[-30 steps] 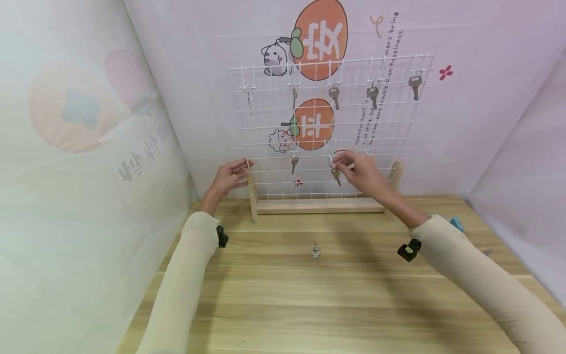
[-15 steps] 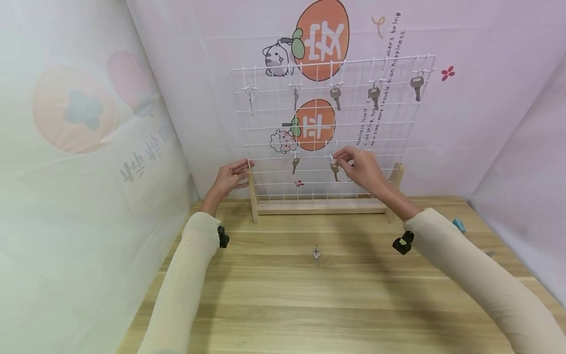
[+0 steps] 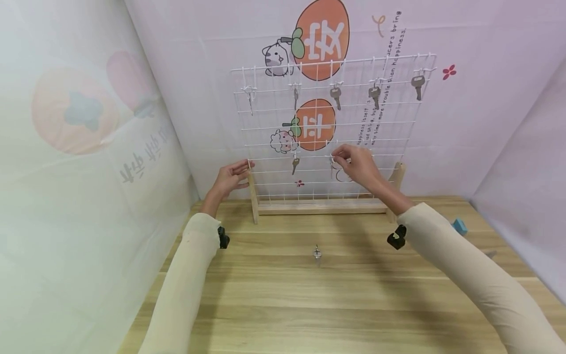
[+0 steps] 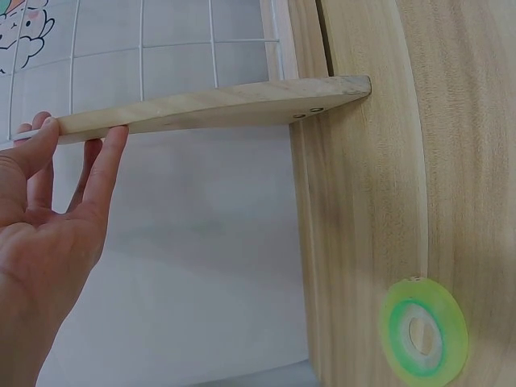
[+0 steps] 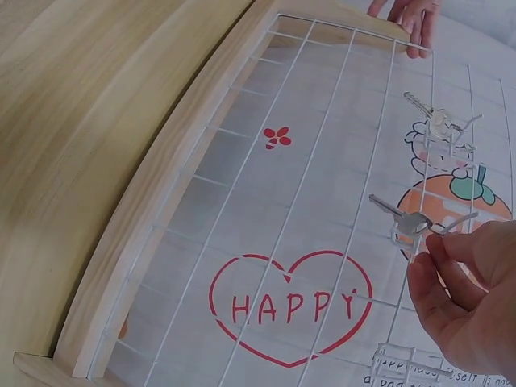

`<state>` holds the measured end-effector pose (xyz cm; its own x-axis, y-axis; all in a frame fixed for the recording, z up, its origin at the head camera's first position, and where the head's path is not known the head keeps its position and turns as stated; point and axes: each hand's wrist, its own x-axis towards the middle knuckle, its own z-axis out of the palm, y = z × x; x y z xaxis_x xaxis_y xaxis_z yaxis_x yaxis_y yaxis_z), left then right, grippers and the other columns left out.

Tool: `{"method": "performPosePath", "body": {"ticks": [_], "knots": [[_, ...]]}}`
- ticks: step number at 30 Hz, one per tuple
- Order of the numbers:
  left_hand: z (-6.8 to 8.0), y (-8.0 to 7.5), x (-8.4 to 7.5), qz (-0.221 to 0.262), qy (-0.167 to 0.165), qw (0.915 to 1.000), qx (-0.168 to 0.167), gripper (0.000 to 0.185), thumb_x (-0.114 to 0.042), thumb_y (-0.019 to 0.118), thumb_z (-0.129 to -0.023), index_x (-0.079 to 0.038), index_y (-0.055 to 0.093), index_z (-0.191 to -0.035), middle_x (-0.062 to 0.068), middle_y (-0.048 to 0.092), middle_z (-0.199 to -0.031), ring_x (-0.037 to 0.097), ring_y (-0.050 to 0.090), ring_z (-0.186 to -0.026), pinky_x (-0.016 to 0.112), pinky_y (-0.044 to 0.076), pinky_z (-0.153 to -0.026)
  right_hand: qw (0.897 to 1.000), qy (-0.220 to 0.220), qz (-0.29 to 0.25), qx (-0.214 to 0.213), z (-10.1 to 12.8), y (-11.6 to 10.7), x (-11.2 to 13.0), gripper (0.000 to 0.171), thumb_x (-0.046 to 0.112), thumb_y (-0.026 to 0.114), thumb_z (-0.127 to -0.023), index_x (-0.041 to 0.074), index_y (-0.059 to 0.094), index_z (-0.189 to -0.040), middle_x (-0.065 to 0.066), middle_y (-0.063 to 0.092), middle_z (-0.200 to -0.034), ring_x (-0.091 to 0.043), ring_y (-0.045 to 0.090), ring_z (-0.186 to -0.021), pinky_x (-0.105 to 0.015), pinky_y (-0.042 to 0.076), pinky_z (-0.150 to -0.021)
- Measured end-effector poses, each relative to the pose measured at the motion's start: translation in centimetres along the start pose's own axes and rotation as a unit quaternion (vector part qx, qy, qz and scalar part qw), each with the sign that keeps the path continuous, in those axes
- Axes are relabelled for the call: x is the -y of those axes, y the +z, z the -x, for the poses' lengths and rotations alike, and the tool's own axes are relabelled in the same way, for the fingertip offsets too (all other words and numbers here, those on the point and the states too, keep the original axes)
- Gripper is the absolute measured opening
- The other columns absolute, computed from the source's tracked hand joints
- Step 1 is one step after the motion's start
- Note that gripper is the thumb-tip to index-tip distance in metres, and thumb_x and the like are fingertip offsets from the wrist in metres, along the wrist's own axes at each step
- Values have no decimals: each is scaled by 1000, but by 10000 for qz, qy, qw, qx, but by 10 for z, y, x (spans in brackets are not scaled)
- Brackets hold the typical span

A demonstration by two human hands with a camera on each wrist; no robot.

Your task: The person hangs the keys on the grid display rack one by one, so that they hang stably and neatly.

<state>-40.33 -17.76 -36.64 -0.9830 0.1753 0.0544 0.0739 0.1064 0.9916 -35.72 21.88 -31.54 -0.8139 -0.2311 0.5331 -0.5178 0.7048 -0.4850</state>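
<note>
Head view, near to far: small metal item point(image 3: 316, 252) lies on the surface point(image 3: 283, 295), between both forearms, well short of the hands. Blue block point(image 3: 459, 226) sits outboard of the right sleeve. Right hand point(image 3: 358, 164) is up at the grid point(image 3: 274, 128), fingertips point(image 5: 431, 246) pinching the hook point(image 5: 451, 222) that carries a key point(image 5: 399, 216). Left hand point(image 3: 230, 178) has straight fingers point(image 4: 105, 165) resting against the rack's wooden post point(image 4: 210, 109), not curled round it. Second key point(image 3: 294, 163) hangs between the hands. Five more keys hang along the grid's top row, above both hands.
</note>
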Motion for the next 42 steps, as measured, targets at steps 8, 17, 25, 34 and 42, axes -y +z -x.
{"method": "performPosePath", "body": {"ticks": [8, 17, 25, 34, 42], "knots": [[1, 1, -1, 47, 71, 9999, 68, 50, -5, 60, -105, -10, 50, -155, 8, 57, -151, 27, 49, -143, 53, 52, -107, 9999, 102, -59, 23, 9, -6, -1, 16, 8, 68, -102, 1, 73, -115, -15, 78, -103, -31, 74, -94, -23, 56, -63], [2, 1, -2, 14, 18, 10000, 41, 49, -5, 60, -106, -10, 51, -154, 8, 58, -151, 25, 51, -142, 53, 51, -107, 9996, -236, -105, 116, 26, -15, 6, 19, 4, 69, -100, -2, 71, -118, -18, 77, -103, -34, 75, -93, -48, 64, -77], [3, 2, -3, -37, 79, 9999, 96, 50, -5, 59, -106, -8, 50, -154, 9, 55, -153, 27, 49, -143, 53, 52, -107, 9985, -402, -145, 353, 44, -17, 10, 18, 2, 73, -97, 2, 73, -114, -14, 78, -100, -29, 76, -90, -46, 65, -77], [5, -1, -1, -81, 66, 9999, 92, 49, -4, 59, -106, -9, 52, -153, 12, 49, -158, 32, 49, -143, 54, 51, -108, 9943, -447, -211, 949, 73, 10, 5, 20, 2, 74, -96, 2, 72, -116, -14, 78, -101, -28, 76, -91, -44, 65, -76], [3, 1, -2, -178, 41, 9998, 62, 48, -5, 58, -106, -12, 52, -154, 9, 51, -157, 29, 50, -142, 49, 54, -105, 9894, -595, -399, 1265, 99, 41, -7, 23, 4, 77, -94, 4, 72, -116, -10, 77, -101, -24, 75, -90, -42, 64, -73]]}}
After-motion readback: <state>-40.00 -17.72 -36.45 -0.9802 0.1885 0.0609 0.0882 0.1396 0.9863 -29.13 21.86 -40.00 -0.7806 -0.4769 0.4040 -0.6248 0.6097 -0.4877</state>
